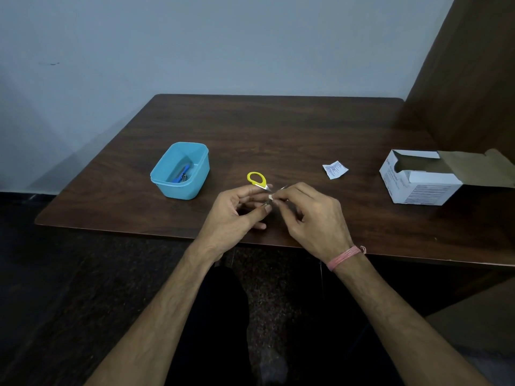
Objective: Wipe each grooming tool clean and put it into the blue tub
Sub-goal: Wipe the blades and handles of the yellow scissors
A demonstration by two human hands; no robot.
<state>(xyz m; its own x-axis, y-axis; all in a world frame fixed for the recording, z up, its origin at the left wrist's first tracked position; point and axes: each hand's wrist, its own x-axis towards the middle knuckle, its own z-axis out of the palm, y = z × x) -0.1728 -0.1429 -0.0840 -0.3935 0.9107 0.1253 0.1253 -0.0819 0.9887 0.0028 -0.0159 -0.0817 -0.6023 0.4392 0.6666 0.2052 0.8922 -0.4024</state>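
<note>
Small scissors with a yellow handle loop [257, 179] are held above the dark wooden table [278, 129], blades spread apart. My left hand [234, 213] grips the scissors from the left, fingers curled round the lower part. My right hand [309, 213] pinches a small white wipe [271, 196] against one blade near the pivot. The blue tub [181, 171] stands to the left of both hands. A blue-handled tool [180, 175] lies inside it.
A torn white wipe sachet [335, 169] lies on the table to the right of my hands. An opened white cardboard box [420, 181] stands at the far right. A brown wall panel rises behind the box. My knees are below the table's near edge.
</note>
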